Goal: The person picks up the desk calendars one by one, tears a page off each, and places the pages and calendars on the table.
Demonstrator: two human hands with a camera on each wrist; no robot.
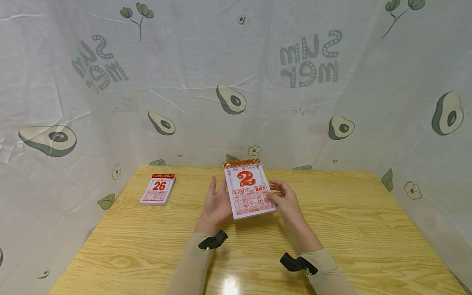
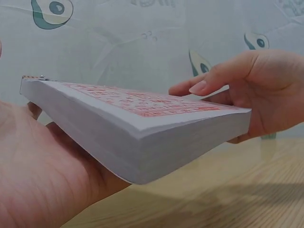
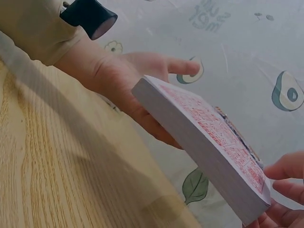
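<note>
Both hands lift a thick tear-off calendar pad (image 1: 248, 191) above the wooden worktop (image 1: 354, 229): left hand (image 1: 217, 205) flat beneath with fingers straight, right hand (image 1: 285, 200) pinching its right edge. Its top sheet reads "2". Another pad (image 1: 157, 189), showing "26", lies far left.

**Both hands up, mid-scene**

L hand (image 1: 216, 204) sat palm-up w/ fingers straight, pointing far; palm flat under a load, thumb out to the left. R hand (image 1: 285, 199) was just to its right, fingers loosely curled, thumb on top & fingers beneath, pinching at a near-right edge. Both forearms, in beige sleeves, ran in from the near side, angled toward each other. Black wrist units sat on each cuff. Hands close, not touching.
</note>
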